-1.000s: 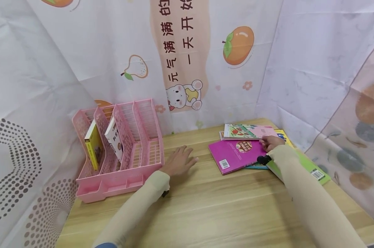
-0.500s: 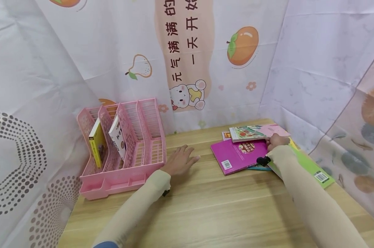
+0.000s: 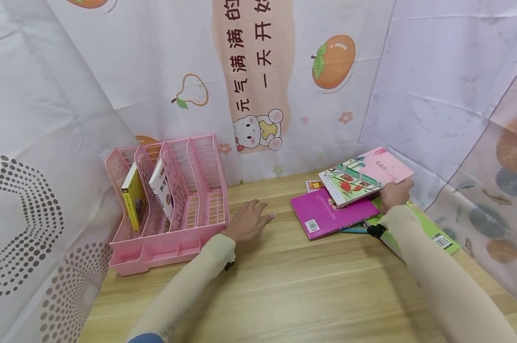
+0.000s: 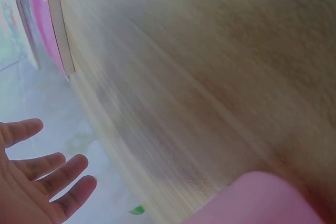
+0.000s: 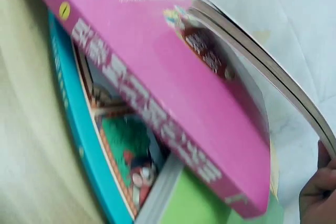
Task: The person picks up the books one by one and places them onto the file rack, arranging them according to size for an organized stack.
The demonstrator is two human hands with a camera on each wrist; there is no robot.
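Observation:
My right hand (image 3: pixel 396 194) grips the near right edge of a pink and green picture book (image 3: pixel 365 174), which is tilted up above the pile. In the right wrist view the fingers (image 5: pixel 320 190) pinch that book's edge, and its pages (image 5: pixel 262 59) bend slightly. Beneath it lies a magenta book (image 3: pixel 327 216), over a teal-spined book (image 5: pixel 79 129) and a green book (image 3: pixel 430 228). My left hand (image 3: pixel 246 221), fingers spread and relaxed, is beside the front right corner of a pink book rack (image 3: pixel 168 247) and holds nothing.
Inside the rack a yellow book (image 3: pixel 134 200) and a white book (image 3: pixel 162 190) stand in separate slots. Printed cloth hangs behind and at both sides of the wooden table (image 3: pixel 293 286). A small orange-patterned book (image 3: pixel 313 186) peeks out behind the magenta one.
The right hand has lifted the pink and green book's right side off the pile and turned it, shifting slightly right. The left hand has stayed in place.

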